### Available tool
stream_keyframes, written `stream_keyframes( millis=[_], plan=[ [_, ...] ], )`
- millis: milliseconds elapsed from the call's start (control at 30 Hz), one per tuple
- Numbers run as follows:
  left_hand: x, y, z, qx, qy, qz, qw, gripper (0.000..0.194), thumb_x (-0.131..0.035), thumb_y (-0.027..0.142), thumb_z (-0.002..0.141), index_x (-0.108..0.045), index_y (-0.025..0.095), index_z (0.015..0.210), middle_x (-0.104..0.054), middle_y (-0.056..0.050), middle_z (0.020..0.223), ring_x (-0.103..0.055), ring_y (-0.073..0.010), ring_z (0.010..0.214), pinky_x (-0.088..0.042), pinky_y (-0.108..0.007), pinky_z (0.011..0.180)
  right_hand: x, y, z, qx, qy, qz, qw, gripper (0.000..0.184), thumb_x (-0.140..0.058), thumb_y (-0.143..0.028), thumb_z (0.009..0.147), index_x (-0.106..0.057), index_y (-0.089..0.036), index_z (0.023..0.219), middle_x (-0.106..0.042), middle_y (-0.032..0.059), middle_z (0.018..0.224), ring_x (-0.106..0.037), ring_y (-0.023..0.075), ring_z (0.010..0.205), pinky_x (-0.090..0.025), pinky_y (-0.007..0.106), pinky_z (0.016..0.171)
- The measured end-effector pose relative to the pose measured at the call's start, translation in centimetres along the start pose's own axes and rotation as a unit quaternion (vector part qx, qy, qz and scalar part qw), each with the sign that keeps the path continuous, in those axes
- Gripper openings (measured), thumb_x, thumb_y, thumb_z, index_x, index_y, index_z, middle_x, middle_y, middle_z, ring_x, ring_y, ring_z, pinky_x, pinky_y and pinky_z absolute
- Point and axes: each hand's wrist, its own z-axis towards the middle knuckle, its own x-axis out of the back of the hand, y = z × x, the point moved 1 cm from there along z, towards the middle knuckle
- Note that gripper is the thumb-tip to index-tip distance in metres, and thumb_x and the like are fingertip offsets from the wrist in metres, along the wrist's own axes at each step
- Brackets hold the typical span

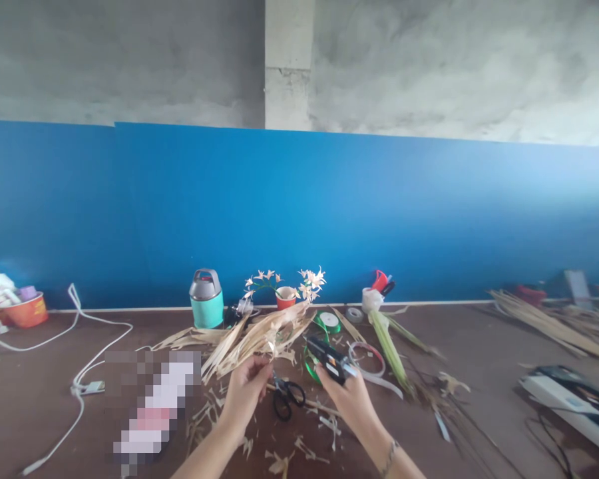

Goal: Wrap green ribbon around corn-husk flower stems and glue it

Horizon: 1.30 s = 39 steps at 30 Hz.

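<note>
My left hand (pixel 249 382) is closed, thumb against fingers, on a small pale husk piece (pixel 272 347) that stands up from the fingertips. In my right hand (pixel 348 392) is a black glue gun (pixel 326 356), its front end toward the upper left. Between the hands lie black-handled scissors (pixel 285 398) on the brown table (pixel 279 442). A heap of dry corn husks (pixel 269 332) spreads just beyond my left hand. Past the glue gun sits a spool of green ribbon (pixel 329 322), and right of it lies a loop of clear and red tape (pixel 368 359).
Husk-flower stems stand by a red paper cup (pixel 285 298). A teal flask (pixel 207 303), a white pen cup (pixel 372 299) and a tape roll (pixel 354 314) line the blue partition (pixel 299 213). Green stalks (pixel 390 349) lie right; a white cable (pixel 84 369) winds left.
</note>
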Motion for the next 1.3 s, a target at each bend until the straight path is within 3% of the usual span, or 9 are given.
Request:
stream_keyframes(
  millis=[167,300,500,600,733,967,1300],
  plan=[
    [1.4,-0.1,0.6,-0.021,0.039,0.035,0.998,0.02,-0.07,0.035,0.06,-0.063,0.016,0.061,-0.056,0.002,0.05,-0.048,-0.0126,0.046,-0.032,-0.021,0.046,0.0,-0.1,-0.1,-0.014,0.004,0.002,1.0,0.025,-0.06,-0.039,0.072,-0.057,-0.015,0.066,-0.051,-0.0014,0.051,-0.043,0.0137,0.05,-0.039,0.026,0.047],
    [1.8,-0.2,0.7,-0.022,0.064,0.047,0.997,0.02,-0.072,0.034,0.058,-0.065,0.016,0.06,-0.049,0.005,0.043,-0.043,-0.0113,0.044,-0.029,-0.021,0.046,-0.1,-0.2,-0.2,-0.022,0.003,0.006,1.0,0.025,-0.06,-0.039,0.072,-0.055,-0.015,0.064,-0.049,-0.0029,0.048,-0.041,0.0117,0.046,-0.038,0.025,0.045],
    [0.2,0.1,-0.1,0.04,0.01,-0.007,0.999,0.033,-0.067,0.047,0.06,-0.062,0.015,0.063,-0.058,0.001,0.051,-0.038,-0.0074,0.034,-0.024,-0.019,0.035,-1.3,0.4,-1.2,-0.004,-0.015,0.036,0.999,0.025,-0.063,-0.039,0.071,-0.06,-0.014,0.07,-0.057,0.0002,0.053,-0.049,0.0132,0.048,-0.041,0.023,0.045],
    [-0.4,0.5,-0.8,0.077,-0.013,-0.069,0.995,0.031,-0.07,0.043,0.059,-0.06,0.014,0.063,-0.059,0.001,0.054,-0.045,-0.0072,0.038,-0.028,-0.018,0.036,-2.0,0.8,-1.9,0.031,-0.008,0.012,0.999,0.023,-0.064,-0.038,0.07,-0.063,-0.015,0.074,-0.061,0.0012,0.057,-0.053,0.0147,0.053,-0.044,0.022,0.048],
    [-0.9,0.8,-1.4,0.118,-0.032,-0.137,0.983,0.029,-0.074,0.036,0.056,-0.062,0.013,0.068,-0.062,0.0,0.055,-0.051,-0.0078,0.043,-0.033,-0.017,0.041,-2.2,0.4,-2.1,0.076,-0.056,-0.048,0.994,0.013,-0.06,-0.028,0.072,-0.064,-0.015,0.076,-0.064,0.0019,0.062,-0.053,0.0137,0.054,-0.044,0.022,0.052],
    [-1.1,1.0,-1.9,0.122,-0.041,-0.147,0.981,0.028,-0.074,0.033,0.059,-0.06,0.014,0.073,-0.062,0.001,0.055,-0.052,-0.0076,0.043,-0.033,-0.017,0.042,-2.0,-1.0,-2.1,0.082,-0.092,-0.071,0.99,0.009,-0.056,-0.023,0.075,-0.06,-0.016,0.07,-0.064,0.0012,0.063,-0.053,0.0133,0.055,-0.041,0.021,0.052],
    [-1.2,0.9,-1.8,0.118,-0.035,-0.142,0.982,0.034,-0.076,0.037,0.055,-0.061,0.014,0.076,-0.063,0.002,0.054,-0.053,-0.0084,0.042,-0.034,-0.017,0.041,-2.3,-0.2,-2.1,0.073,-0.068,-0.072,0.992,0.011,-0.057,-0.025,0.074,-0.062,-0.015,0.071,-0.065,0.0025,0.062,-0.055,0.0144,0.054,-0.042,0.022,0.051]
  ],
)
